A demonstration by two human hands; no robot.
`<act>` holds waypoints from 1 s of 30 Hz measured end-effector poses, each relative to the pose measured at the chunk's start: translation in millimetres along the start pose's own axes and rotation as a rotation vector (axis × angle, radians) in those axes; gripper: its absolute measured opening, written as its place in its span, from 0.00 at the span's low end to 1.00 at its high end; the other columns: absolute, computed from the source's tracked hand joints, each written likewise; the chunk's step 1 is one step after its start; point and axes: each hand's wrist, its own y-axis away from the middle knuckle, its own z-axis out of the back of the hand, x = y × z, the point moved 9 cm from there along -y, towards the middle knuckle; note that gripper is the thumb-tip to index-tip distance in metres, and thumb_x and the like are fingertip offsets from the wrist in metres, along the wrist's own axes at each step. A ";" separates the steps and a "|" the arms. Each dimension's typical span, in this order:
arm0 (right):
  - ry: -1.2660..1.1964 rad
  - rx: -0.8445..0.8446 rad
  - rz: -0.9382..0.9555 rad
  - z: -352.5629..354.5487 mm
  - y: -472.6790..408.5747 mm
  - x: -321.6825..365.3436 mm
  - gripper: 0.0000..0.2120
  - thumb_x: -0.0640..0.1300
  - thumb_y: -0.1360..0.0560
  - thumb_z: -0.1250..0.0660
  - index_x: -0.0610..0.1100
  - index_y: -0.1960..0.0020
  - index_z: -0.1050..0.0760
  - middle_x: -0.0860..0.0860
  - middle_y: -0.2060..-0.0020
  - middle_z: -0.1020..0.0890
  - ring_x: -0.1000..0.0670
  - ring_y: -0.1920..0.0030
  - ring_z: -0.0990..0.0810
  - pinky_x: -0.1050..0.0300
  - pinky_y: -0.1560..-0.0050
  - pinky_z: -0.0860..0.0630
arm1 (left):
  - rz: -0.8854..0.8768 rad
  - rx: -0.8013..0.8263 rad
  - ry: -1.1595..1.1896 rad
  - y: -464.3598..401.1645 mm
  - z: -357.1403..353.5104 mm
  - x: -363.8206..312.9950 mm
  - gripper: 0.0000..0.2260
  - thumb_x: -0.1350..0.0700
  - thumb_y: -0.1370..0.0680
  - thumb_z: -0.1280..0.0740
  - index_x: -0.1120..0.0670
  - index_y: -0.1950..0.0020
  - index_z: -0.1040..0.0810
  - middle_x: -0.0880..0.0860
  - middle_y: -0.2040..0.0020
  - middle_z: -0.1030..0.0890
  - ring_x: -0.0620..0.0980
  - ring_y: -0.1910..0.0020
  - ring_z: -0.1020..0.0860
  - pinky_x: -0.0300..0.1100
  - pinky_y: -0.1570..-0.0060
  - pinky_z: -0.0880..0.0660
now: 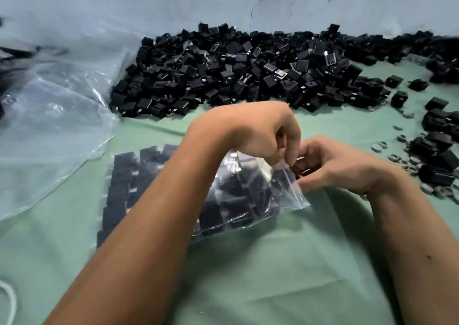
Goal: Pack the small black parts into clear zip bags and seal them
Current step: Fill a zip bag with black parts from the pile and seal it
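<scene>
Evidently both hands, left hand (268, 130) and right hand (330, 165), pinch the limp, slippery zip bag (238, 195) at its mouth, the heavy packed parts sagging below the grip.

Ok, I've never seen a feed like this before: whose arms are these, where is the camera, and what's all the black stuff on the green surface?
There is one picture, taken by a camera worn on a person's head, looking forward and down. No machine: the two bare arms are that person's own.

The left hand and right hand meet at the mouth of a clear zip bag, and the fingers of both pinch its top edge. The bag lies on a green cloth and is filled with small black parts. Whether the zip is closed yet I cannot tell.

Behind the hands sits a big pile of loose black parts, with more scattered to the right beside small grey rings. On the left lies a large crumpled clear plastic sheet.
</scene>
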 end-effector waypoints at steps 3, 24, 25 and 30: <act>-0.025 0.086 -0.033 -8.0 2.4 -3.0 0.16 0.29 0.29 0.25 0.35 0.41 0.18 0.34 0.47 0.15 0.40 0.48 0.15 0.51 0.46 0.18 | 0.003 0.007 -0.021 -2.2 -7.2 -0.1 0.09 0.62 0.28 0.24 0.47 0.55 0.13 0.49 0.58 0.16 0.40 0.69 0.27 0.35 0.67 0.30; 0.013 -0.023 -0.004 -4.7 -6.5 0.3 0.16 0.40 0.34 0.21 0.33 0.49 0.16 0.35 0.53 0.14 0.40 0.54 0.17 0.42 0.48 0.23 | 0.002 0.021 0.169 1.7 -7.5 -0.5 0.06 0.68 0.26 0.26 0.58 0.53 0.15 0.60 0.55 0.15 0.49 0.64 0.14 0.41 0.62 0.17; 0.023 -0.022 -0.003 -5.0 -7.2 0.4 0.15 0.40 0.33 0.22 0.34 0.49 0.15 0.36 0.55 0.14 0.41 0.56 0.18 0.44 0.51 0.24 | 0.002 0.023 0.171 1.9 -7.4 -0.1 0.05 0.67 0.26 0.25 0.58 0.53 0.15 0.60 0.55 0.15 0.49 0.64 0.14 0.41 0.62 0.18; 0.080 0.000 -0.001 -11.5 -9.8 2.8 0.13 0.43 0.30 0.23 0.41 0.47 0.14 0.31 0.57 0.17 0.43 0.62 0.25 0.53 0.67 0.31 | 0.020 0.014 0.184 3.0 -4.1 6.7 0.08 0.67 0.27 0.24 0.56 0.53 0.15 0.58 0.58 0.15 0.45 0.67 0.15 0.34 0.66 0.23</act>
